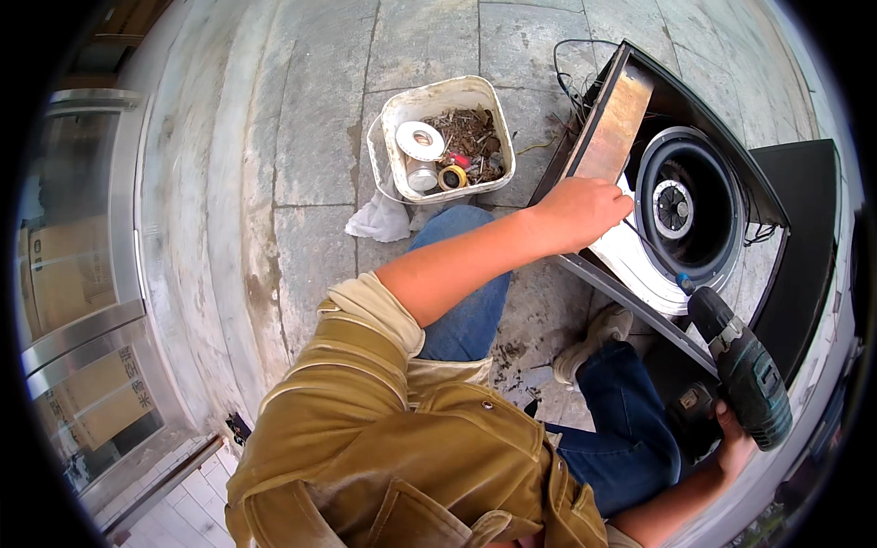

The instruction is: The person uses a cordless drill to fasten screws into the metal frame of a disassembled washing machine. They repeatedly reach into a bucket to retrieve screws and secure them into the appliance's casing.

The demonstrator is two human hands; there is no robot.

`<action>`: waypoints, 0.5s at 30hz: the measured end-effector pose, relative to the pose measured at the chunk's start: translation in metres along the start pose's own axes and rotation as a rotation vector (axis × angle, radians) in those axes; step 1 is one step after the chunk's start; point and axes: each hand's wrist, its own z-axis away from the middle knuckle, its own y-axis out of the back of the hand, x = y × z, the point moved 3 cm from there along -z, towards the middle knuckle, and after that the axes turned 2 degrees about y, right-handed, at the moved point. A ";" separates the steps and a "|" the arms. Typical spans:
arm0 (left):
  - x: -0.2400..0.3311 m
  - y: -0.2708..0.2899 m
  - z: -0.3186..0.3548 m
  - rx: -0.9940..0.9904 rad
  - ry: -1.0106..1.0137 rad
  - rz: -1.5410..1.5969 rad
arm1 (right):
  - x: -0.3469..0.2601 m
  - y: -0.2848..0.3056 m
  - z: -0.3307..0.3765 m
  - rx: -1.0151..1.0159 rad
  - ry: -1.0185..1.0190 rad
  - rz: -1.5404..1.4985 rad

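My right hand (735, 445) grips a cordless drill (756, 379), black and teal, its blue-tipped front end by the lower rim of a round black fan-like part (674, 205). That part has a silvery slotted hub and sits in a dark open rectangular casing (598, 281), which is tilted. My left hand (585, 215) is closed at the casing's left side, by a pale shiny panel (621, 260). A thin dark line runs from near its fingers toward the drill tip. What the fingers hold is hidden.
A dirty white bucket (391, 119) holds screws and scraps, tape rolls and a can. A crumpled white cloth (379, 219) lies beside it. Loose black wires (566, 82) hang off the casing's far side. A black panel (808, 237) stands behind at right; a glass door (73, 237) is at left.
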 end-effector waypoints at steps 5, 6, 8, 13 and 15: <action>-0.074 0.049 0.057 0.122 0.260 0.096 | -0.002 -0.017 -0.010 0.053 0.127 0.051; -0.092 0.055 0.070 0.125 0.339 0.074 | -0.002 -0.021 -0.011 0.052 0.135 0.057; -0.126 0.074 0.092 0.075 0.549 0.020 | -0.004 -0.026 -0.010 0.053 0.136 0.079; -0.214 0.101 0.126 0.185 0.778 -0.113 | -0.007 -0.034 -0.010 0.049 0.140 0.103; -0.223 0.099 0.123 0.093 0.812 -0.084 | -0.007 -0.037 -0.010 0.048 0.143 0.112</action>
